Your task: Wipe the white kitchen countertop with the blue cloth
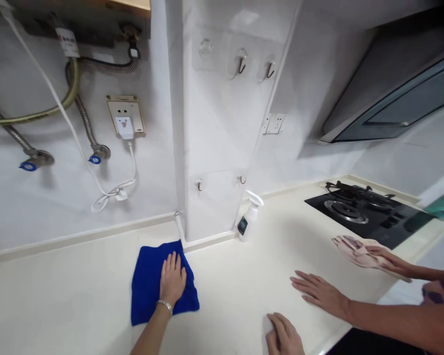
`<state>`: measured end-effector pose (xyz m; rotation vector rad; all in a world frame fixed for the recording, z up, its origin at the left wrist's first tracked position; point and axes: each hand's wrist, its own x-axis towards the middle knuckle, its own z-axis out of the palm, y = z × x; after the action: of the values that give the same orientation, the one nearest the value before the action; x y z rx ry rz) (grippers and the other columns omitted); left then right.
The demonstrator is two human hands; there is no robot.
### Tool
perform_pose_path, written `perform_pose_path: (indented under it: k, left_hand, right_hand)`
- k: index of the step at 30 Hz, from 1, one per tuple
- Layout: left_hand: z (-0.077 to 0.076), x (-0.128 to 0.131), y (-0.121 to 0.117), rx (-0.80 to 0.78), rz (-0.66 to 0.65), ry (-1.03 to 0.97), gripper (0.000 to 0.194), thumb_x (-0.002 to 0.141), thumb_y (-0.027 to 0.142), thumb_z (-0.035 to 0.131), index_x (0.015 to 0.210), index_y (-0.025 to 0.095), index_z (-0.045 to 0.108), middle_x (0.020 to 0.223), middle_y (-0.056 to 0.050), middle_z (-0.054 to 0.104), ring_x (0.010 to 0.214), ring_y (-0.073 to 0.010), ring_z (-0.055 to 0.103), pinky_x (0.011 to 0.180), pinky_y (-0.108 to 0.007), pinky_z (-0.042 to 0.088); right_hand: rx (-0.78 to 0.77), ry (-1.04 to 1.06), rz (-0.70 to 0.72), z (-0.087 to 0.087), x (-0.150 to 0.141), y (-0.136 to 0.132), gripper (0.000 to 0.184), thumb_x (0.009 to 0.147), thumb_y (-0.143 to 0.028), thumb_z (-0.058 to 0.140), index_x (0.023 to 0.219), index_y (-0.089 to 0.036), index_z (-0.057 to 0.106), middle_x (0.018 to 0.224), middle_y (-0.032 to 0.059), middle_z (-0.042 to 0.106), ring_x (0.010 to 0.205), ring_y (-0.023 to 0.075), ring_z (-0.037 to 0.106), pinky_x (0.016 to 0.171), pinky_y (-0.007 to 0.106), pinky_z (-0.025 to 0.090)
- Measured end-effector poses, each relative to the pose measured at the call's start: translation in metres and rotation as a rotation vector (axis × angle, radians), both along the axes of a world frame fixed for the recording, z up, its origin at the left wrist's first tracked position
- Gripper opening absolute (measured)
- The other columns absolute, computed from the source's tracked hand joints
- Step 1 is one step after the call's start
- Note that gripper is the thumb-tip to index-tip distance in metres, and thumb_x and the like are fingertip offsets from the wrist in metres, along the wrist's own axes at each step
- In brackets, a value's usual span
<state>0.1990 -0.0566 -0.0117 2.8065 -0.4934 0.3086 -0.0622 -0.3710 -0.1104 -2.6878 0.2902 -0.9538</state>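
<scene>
My left hand (173,281), with a bracelet at its wrist, lies flat on a blue cloth (146,281). The fingers are stretched out and point towards the wall. The cloth is spread on the pale countertop (229,291), with one corner against the base of the wall pillar. At the bottom edge of the view my right hand (284,337) rests on the countertop with loosely bent fingers and a gap beside the thumb. Nothing shows in it, and its wrist is out of view.
At right, a co-worker's hand (320,293) lies on the counter; their other holds a pink cloth (358,254). A white spray bottle (248,217) stands by the pillar (218,148). Beyond are a black gas hob (358,212) and range hood (392,88). Pipes and a plugged socket (126,116) are left.
</scene>
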Motion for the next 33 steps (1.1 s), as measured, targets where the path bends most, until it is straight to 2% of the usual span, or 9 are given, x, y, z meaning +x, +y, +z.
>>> perform_pose_path:
  k: [5,10,14,17,20,23,26,29,33]
  left_hand:
    - [-0.003,-0.083,-0.025,0.018,-0.128,0.04,0.053,0.093,0.032,0.034,0.138,0.013,0.053,0.156,-0.011,0.04,0.147,-0.0269,0.034,0.123,-0.049,0.035]
    - [-0.013,-0.155,-0.076,-0.138,-0.423,0.224,0.057,0.095,0.042,0.034,0.141,0.012,0.049,0.16,-0.014,0.03,0.152,-0.0282,0.018,0.129,-0.053,0.023]
    - [-0.012,-0.181,-0.102,-0.227,-0.609,0.35,0.066,0.095,0.051,0.034,0.149,0.014,0.037,0.163,-0.013,0.023,0.154,-0.0277,0.01,0.13,-0.053,0.016]
    - [-0.007,-0.183,-0.094,-0.244,-0.645,0.367,0.061,0.093,0.049,0.041,0.146,0.019,0.042,0.161,-0.01,0.032,0.153,-0.0262,0.018,0.13,-0.051,0.019]
    - [-0.004,-0.177,-0.056,-0.197,-0.602,0.29,0.051,0.093,0.04,0.043,0.142,0.026,0.048,0.159,-0.002,0.038,0.15,-0.0227,0.029,0.128,-0.05,0.027]
    - [-0.005,-0.165,0.009,-0.08,-0.432,0.15,0.051,0.091,0.025,0.042,0.142,0.026,0.048,0.157,-0.002,0.041,0.145,-0.0221,0.038,0.121,-0.05,0.04]
    - [-0.01,-0.149,0.093,0.033,-0.146,0.042,0.049,0.093,0.028,0.035,0.137,0.018,0.055,0.152,-0.007,0.047,0.141,-0.024,0.045,0.118,-0.05,0.043]
    - [-0.016,-0.137,0.188,0.117,0.192,0.017,0.06,0.094,0.038,0.026,0.136,0.006,0.054,0.153,-0.015,0.044,0.143,-0.0301,0.042,0.12,-0.052,0.038]
    - [-0.021,-0.147,0.31,0.139,0.564,0.108,0.075,0.088,0.046,0.018,0.137,0.0,0.05,0.155,-0.017,0.041,0.146,-0.0328,0.035,0.121,-0.052,0.033]
  right_hand:
    - [-0.034,-0.058,-0.005,-0.003,0.007,-0.001,0.032,0.09,-0.034,0.049,0.115,-0.02,0.062,0.112,0.0138,0.067,0.1,0.0298,0.066,0.083,0.045,0.057]
    - [0.014,-0.064,-0.007,0.001,0.009,0.005,0.031,0.091,-0.034,0.044,0.114,-0.021,0.06,0.112,0.014,0.065,0.102,0.0297,0.064,0.086,0.047,0.054]
    - [0.019,-0.036,-0.003,0.01,0.007,0.008,0.037,0.094,-0.04,0.042,0.119,-0.021,0.06,0.117,0.0153,0.063,0.107,0.0301,0.061,0.089,0.047,0.053]
    - [0.015,-0.036,0.001,0.015,0.005,0.006,0.039,0.093,-0.049,0.047,0.119,-0.024,0.063,0.119,0.0131,0.063,0.104,0.029,0.061,0.085,0.044,0.056]
    - [0.022,-0.041,0.007,0.018,0.002,0.005,0.04,0.092,-0.051,0.054,0.121,-0.023,0.062,0.122,0.0108,0.062,0.104,0.0255,0.061,0.083,0.041,0.056]
    - [0.045,-0.035,-0.012,0.019,-0.002,0.009,0.042,0.094,-0.048,0.058,0.125,-0.02,0.058,0.126,0.0091,0.059,0.106,0.0216,0.06,0.09,0.043,0.055]
    - [0.068,-0.019,-0.038,0.02,-0.01,0.015,0.039,0.095,-0.045,0.06,0.125,-0.02,0.057,0.127,0.0084,0.058,0.108,0.0212,0.06,0.092,0.044,0.055]
    - [0.075,0.002,-0.038,0.022,-0.015,0.018,0.04,0.094,-0.044,0.06,0.125,-0.019,0.057,0.128,0.0086,0.058,0.11,0.0218,0.06,0.093,0.045,0.054]
    - [0.072,0.013,0.022,0.024,-0.013,0.011,0.039,0.094,-0.046,0.056,0.123,-0.02,0.058,0.127,0.0103,0.058,0.109,0.0237,0.059,0.093,0.046,0.053]
